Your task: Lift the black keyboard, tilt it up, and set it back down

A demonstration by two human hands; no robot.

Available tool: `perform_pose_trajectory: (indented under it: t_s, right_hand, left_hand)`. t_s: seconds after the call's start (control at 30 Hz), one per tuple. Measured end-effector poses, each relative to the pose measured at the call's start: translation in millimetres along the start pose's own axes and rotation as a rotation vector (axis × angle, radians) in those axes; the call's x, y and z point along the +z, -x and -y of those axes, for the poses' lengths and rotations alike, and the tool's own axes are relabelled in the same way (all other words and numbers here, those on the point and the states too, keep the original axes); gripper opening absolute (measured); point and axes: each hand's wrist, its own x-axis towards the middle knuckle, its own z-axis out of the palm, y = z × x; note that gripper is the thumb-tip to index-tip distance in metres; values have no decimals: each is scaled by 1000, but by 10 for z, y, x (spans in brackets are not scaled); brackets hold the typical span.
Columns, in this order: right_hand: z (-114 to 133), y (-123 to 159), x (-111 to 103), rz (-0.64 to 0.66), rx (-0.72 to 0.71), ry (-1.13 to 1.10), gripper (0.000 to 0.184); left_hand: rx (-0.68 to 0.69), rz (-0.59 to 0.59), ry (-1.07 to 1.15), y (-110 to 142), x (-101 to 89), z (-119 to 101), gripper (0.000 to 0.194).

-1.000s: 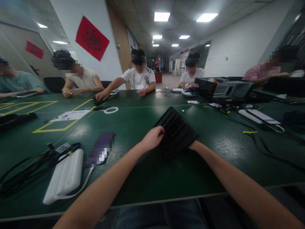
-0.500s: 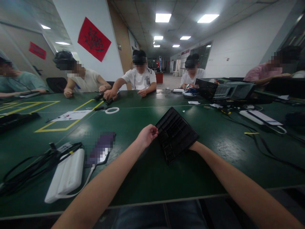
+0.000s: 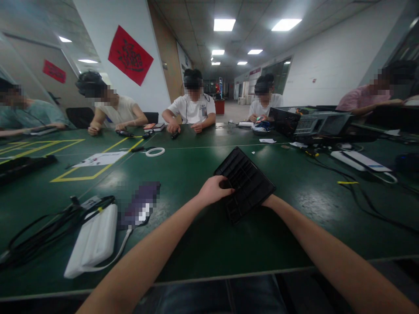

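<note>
Over the green table I see a black, shallow tray (image 3: 253,181) with raised dividers, tilted toward me. My right hand (image 3: 269,199) is under its right side and supports it; the fingers are hidden behind the tray. My left hand (image 3: 214,190) is at the tray's left side, thumb and fingers bent together in a pinch against its inner face. Whatever may be between those fingertips is too small to make out.
To the left lie a white power bank (image 3: 93,240), a phone (image 3: 140,205) and black cables (image 3: 42,231). A white ring (image 3: 155,151) lies farther off. On the right are an opened computer case (image 3: 310,124) and another white device (image 3: 360,161). Several people sit around the table.
My left hand has moved right, from the tray's edge to over its inner face. The tray and my right hand stay nearly in place. Across the table, a person's hand has drawn back.
</note>
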Motion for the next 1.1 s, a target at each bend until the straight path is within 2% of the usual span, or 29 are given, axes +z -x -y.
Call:
perform_pose_trajectory:
  t_s: [0.13,0.23,0.33,0.43,0.53,0.63,0.7,0.83,1.0,1.1]
  right_hand:
    - [90,18,-34,1,13,43,26]
    - [241,-18,-137,0,1,136,34]
    - [349,-30,-427,-123,-28,436,45]
    - [307,50,-858,-298,19,737,46]
    - [141,203,-1250,-528,190,1014,47]
    - [-43,333,-1472,-629,441,1141,50]
    - [-137,374,-1519,-649,551,1184,51]
    - [-224,359,-1473,-592,611,1267,48]
    - [-178,321,-1384,-522,654,1341,48]
    - [-115,325,-1358,-507,691,1305,51]
  left_hand:
    - [32,-41,36,-20,0,-18,31]
    - [-14,-66,123,-69,-123,44,29]
    - [-163,-139,28,-177,-367,203,32]
    - [-366,-194,-244,-323,-655,404,37]
    - [-529,-223,-465,-460,-903,594,41]
    - [-611,-258,-583,-550,-1094,784,42]
    - [-650,-263,-615,-580,-1194,920,42]
    - [-728,-263,-624,-598,-1321,1163,44]
    - [-730,-249,-611,-655,-1355,1333,46]
    - [-710,-278,-583,-689,-1410,1388,49]
